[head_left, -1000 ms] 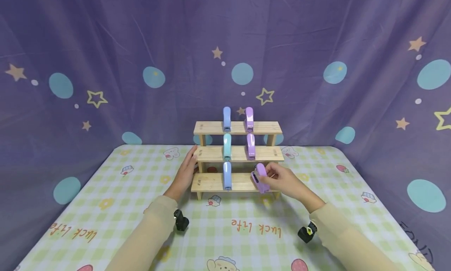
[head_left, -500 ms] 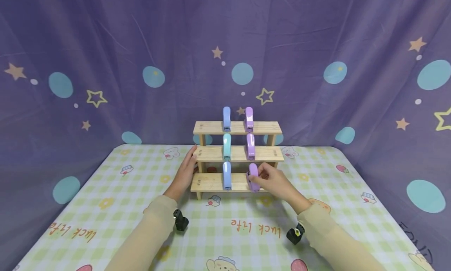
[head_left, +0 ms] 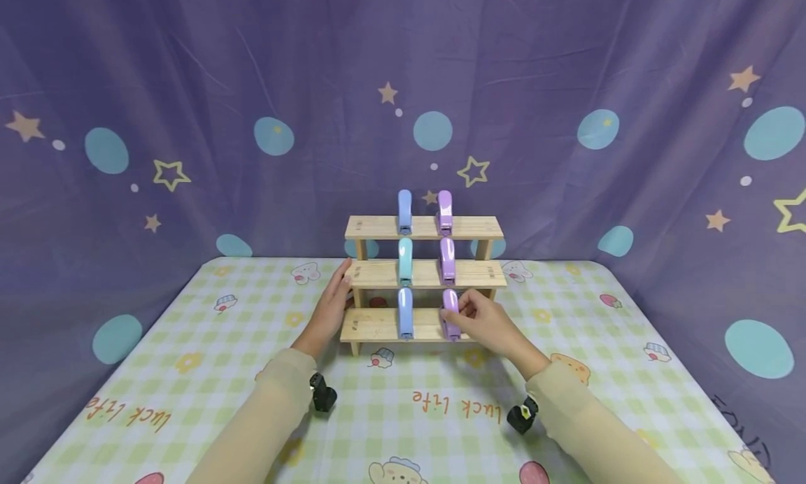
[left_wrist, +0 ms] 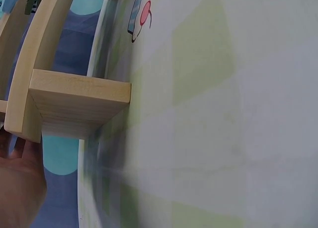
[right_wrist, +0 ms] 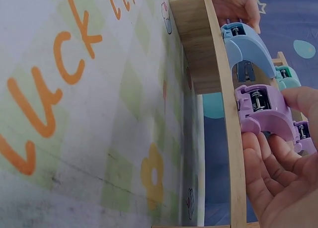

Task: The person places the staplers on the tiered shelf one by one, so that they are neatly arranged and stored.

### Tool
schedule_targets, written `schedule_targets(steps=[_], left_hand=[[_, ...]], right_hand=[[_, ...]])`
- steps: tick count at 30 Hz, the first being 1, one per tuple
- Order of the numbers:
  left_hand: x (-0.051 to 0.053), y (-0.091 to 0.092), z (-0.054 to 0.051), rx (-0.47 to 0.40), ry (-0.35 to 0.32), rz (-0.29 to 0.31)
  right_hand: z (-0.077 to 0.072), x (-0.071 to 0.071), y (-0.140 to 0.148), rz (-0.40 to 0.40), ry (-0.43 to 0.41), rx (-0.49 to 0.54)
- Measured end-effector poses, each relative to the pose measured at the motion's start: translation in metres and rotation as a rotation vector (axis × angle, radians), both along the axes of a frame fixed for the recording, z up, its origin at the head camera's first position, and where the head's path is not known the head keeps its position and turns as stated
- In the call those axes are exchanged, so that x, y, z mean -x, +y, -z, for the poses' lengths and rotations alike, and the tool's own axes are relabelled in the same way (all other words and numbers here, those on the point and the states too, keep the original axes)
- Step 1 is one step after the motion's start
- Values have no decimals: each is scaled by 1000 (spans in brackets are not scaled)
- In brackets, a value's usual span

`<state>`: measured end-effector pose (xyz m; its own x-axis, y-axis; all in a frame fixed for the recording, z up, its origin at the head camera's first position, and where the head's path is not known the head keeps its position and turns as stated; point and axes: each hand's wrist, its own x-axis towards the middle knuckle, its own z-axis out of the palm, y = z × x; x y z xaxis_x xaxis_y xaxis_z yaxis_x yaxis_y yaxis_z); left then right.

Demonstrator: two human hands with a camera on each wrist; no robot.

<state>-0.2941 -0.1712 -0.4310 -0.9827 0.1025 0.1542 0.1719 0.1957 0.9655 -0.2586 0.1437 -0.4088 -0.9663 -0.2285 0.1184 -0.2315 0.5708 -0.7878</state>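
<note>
A three-step wooden display rack (head_left: 373, 324) stands on the table. My right hand (head_left: 494, 323) pinches a purple stapler (head_left: 450, 317) between thumb and fingers on the right half of the lowest step. In the right wrist view, this stapler (right_wrist: 273, 109) sits upright against the board, thumb on one side and fingers on the other. Left of it stands a blue stapler (head_left: 406, 315). My left hand (head_left: 327, 315) rests against the rack's left side with its fingers extended; in the left wrist view the fingertips are partly hidden behind the wood.
On the middle step stand a teal stapler (head_left: 406, 261) and a purple one. The top step bears a blue stapler (head_left: 405, 212) and another purple stapler (head_left: 444, 212). A checked cloth (head_left: 252, 372) covers the table, and a purple curtain (head_left: 541, 64) hangs behind.
My right hand has moved left with the purple stapler, which has gone from tilted near the step's right end to upright beside the blue one. The left hand has stayed in place.
</note>
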Motion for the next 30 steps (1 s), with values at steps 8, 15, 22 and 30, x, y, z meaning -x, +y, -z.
schedule_targets(steps=[8, 15, 22, 30], left_hand=[[-1, -1, -2, -34, 10, 17], [-21, 4, -31, -29, -49, 41], [-22, 5, -33, -9, -43, 36], [-23, 7, -34, -8, -58, 23]], right_hand=[[2, 4, -3, 13, -11, 7], [3, 5, -3, 32, -35, 13], [2, 5, -4, 46, -39, 15], [3, 3, 1, 13, -63, 38]])
